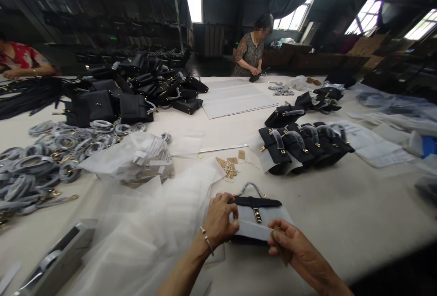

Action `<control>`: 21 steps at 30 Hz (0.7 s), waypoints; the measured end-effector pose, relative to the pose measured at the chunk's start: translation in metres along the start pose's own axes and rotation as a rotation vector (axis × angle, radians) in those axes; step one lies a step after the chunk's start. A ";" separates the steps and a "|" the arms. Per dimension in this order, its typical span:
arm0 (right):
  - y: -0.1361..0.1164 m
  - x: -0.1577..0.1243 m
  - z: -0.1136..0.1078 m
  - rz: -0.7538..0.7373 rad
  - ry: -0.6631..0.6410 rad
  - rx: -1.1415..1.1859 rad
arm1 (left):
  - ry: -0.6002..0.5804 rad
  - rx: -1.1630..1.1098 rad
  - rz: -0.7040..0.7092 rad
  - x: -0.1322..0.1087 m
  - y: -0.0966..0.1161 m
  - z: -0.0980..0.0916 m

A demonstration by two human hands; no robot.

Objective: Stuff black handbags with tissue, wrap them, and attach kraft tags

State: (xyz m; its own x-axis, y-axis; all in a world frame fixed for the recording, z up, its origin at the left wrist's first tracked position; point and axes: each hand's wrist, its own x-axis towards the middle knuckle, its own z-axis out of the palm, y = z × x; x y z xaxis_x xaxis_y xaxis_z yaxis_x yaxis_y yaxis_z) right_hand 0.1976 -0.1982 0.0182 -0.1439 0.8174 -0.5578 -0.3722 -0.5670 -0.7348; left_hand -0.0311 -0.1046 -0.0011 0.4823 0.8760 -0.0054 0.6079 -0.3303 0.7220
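A small black handbag (256, 203) with a gold clasp and a wrapped handle lies on the white table in front of me, its front covered by a sheet of white foam paper (256, 223). My left hand (218, 218), with a bracelet on the wrist, pinches the left edge of that paper against the bag. My right hand (290, 243) is closed on the paper's lower right edge.
A stack of thin white sheets (146, 227) lies left of the bag, with a tape dispenser (54, 264) nearer the edge. Paper tags (230, 164) and a row of wrapped black bags (303, 143) lie beyond. Coiled straps (44, 159) and piled bags (136, 91) fill the left. Another person (252, 50) works at the far end.
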 end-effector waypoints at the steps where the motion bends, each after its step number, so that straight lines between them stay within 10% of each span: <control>1: -0.001 -0.002 -0.005 0.010 0.001 -0.017 | 0.002 -0.029 -0.016 0.001 -0.002 -0.002; 7: -0.006 -0.008 -0.038 0.012 0.152 -0.528 | -0.077 -0.260 -0.062 0.007 -0.003 -0.012; 12: -0.020 0.004 -0.011 -0.177 0.463 -0.821 | -0.199 -0.165 -0.026 0.012 0.015 -0.011; 18: -0.014 0.042 0.050 -0.057 0.044 -0.299 | -0.169 -0.089 -0.018 0.019 0.024 -0.015; 21: 0.001 0.058 0.055 0.027 0.043 -0.246 | -0.101 -0.062 -0.048 0.021 0.018 -0.015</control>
State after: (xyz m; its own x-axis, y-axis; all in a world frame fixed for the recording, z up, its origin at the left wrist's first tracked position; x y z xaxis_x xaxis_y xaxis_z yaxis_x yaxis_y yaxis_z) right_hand 0.1387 -0.1456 0.0064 -0.1101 0.7996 -0.5904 -0.1336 -0.6005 -0.7884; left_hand -0.0199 -0.0871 0.0222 0.5167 0.8492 -0.1088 0.5935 -0.2637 0.7604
